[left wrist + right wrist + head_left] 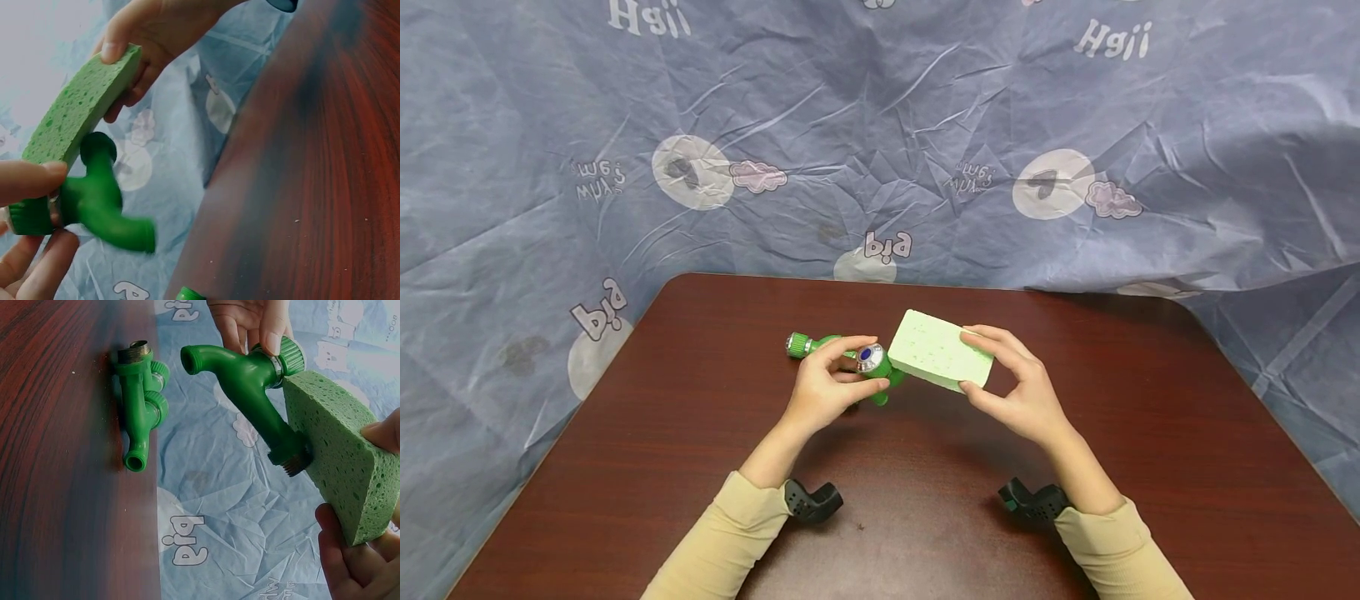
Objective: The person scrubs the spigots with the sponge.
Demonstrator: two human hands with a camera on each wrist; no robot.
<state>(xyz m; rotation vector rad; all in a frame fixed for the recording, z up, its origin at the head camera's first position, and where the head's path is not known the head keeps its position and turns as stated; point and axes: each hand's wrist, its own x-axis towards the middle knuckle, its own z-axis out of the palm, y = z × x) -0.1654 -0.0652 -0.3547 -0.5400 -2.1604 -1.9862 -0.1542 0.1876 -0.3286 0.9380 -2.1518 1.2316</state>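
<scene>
My left hand pinches a green tap by its ribbed knob, thumb on one side and fingers on the other. The tap has a curved spout and a threaded inlet, and a silver cap with a blue centre tops the knob. In my right hand is a thick, light green sponge, gripped at its right end between thumb and fingers. One side of the sponge lies right against the tap's knob and inlet end in the right wrist view. Both are held up over the table.
Another green tap fitting, with two knobs and a threaded end, lies on the brown wooden table behind my left hand. A blue-grey printed cloth hangs along the table's back and sides. Black straps sit at both wrists.
</scene>
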